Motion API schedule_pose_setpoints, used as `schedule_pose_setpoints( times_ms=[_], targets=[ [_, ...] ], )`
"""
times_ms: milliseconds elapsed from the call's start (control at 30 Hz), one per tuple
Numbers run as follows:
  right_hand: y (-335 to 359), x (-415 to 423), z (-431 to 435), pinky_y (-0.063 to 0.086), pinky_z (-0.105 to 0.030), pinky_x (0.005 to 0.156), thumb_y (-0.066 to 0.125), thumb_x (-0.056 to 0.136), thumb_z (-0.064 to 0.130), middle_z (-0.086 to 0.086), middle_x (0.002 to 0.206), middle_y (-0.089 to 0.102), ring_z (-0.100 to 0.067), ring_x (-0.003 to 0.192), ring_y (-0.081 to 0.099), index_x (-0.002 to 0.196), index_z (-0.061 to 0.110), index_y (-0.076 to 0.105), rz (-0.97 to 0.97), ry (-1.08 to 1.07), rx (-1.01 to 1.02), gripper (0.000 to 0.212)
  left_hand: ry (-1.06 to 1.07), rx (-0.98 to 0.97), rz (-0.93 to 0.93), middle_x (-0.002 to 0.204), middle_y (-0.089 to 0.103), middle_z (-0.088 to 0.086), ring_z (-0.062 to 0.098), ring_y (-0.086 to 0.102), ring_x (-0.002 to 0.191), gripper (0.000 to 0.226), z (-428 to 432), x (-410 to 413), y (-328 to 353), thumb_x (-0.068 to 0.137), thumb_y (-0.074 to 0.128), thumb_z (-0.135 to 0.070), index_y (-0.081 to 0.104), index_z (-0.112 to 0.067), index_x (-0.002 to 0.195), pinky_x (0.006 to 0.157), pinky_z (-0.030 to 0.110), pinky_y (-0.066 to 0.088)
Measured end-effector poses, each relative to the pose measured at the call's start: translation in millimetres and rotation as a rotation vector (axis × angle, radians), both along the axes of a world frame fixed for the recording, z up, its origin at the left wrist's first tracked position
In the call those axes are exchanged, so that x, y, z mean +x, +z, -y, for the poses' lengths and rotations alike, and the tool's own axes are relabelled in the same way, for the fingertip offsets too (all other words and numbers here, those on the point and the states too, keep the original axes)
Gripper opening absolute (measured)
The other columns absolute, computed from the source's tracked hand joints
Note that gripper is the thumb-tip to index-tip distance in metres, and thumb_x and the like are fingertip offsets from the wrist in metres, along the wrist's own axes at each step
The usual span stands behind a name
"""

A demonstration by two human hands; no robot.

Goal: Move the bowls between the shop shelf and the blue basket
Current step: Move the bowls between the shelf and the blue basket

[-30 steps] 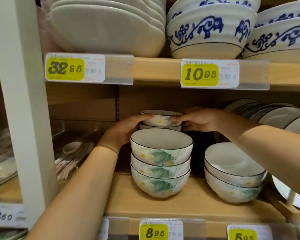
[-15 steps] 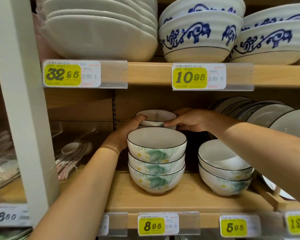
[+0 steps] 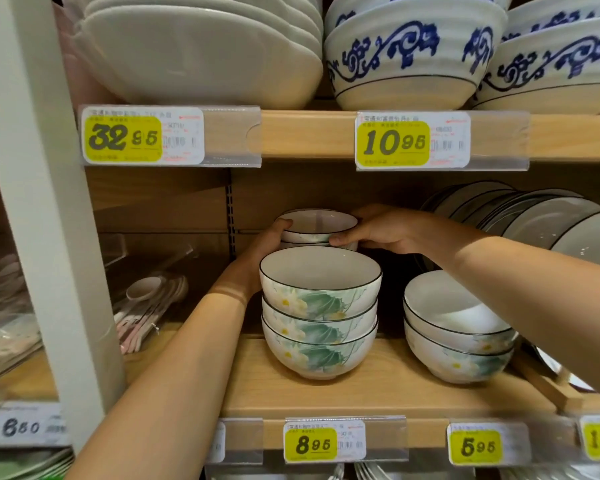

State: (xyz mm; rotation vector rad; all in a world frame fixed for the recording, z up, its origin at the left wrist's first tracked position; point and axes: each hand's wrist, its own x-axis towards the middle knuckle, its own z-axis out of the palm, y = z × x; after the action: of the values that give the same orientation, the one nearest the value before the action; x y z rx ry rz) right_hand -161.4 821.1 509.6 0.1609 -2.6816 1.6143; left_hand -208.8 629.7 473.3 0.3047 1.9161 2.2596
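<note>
Behind front stack, at 12 o'clock: small bowl, left hand and right hand clasping its 9 and 3 o'clock sides. Best lifted level, clearing that stack's rim.

On the shelf, a stack of 3 bowls stands at the front. Behind it, the rear bowl sits just above another bowl, with the left hand on its left side and the right hand on its right side. A stack of 2 bowls stands to the right, plates lean behind that stack, and spoons lie at the left.
</note>
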Motion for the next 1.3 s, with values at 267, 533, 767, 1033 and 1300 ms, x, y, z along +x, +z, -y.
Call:
schedule_pose_setpoints(
  times_ms=[267,533,767,1033,1300],
  targets=[
    [-6.0,1.6,2.2,0.05,-0.026,0.091,0.078,0.074,0.006,-0.002,0.109,0.071,-0.014,0.105,0.065,0.107,0.017,0.064,0.012,0.008,-0.072,0.038,0.089,-0.099,-0.061,0.086,0.058,0.005,0.015,0.053,0.063,0.039,-4.5,3.5,5.0,0.099,0.047,-0.03,0.052,-0.007,0.13,0.03,0.013,0.036],
    [-7.9,9.1,2.6,0.05,-0.028,0.092,0.082,0.057,0.028,0.008,0.102,0.074,-0.009,0.103,0.066,0.107,0.025,0.066,-0.002,0.007,-0.064,0.052,0.04,-0.137,-0.136,0.081,0.057,-0.001,0.008,0.055,0.06,0.025,-2.3,0.8,5.7,0.102,0.039,-0.031,0.057,-0.014,0.105,0.038,0.012,0.041],
    [-9.3,13.0,3.3,0.052,-0.026,0.086,0.078,0.066,0.026,0.004,0.1,0.075,-0.009,0.097,0.069,0.109,0.021,0.065,0.015,0.018,-0.127,0.045,-0.013,0.007,-0.112,0.055,0.068,-0.005,0.003,0.063,0.042,0.032,-1.8,-8.7,0.6,0.103,0.036,-0.035,0.059,-0.021,0.086,0.035,0.013,0.042],
    [-3.4,25.8,12.9,0.048,-0.035,0.099,0.077,0.079,0.025,-0.004,0.108,0.072,-0.018,0.108,0.064,0.11,0.015,0.061,-0.023,-0.113,-0.177,0.037,-0.019,0.09,-0.11,0.073,0.075,0.0,0.015,0.07,0.068,0.037,17.1,4.9,-2.7,0.101,0.038,-0.033,0.068,-0.014,0.092,0.05,0.018,0.051],
    [3.8,77.2,29.5,0.046,-0.038,0.1,0.068,0.086,0.022,-0.006,0.124,0.06,-0.023,0.115,0.054,0.121,0.013,0.059,-0.144,-0.323,-0.124,0.038,0.157,0.047,-0.028,0.136,0.056,0.003,0.025,0.05,0.125,0.045,48.4,91.0,1.0,0.098,0.041,-0.044,0.054,-0.019,0.133,0.111,0.043,0.034]
  ],
)
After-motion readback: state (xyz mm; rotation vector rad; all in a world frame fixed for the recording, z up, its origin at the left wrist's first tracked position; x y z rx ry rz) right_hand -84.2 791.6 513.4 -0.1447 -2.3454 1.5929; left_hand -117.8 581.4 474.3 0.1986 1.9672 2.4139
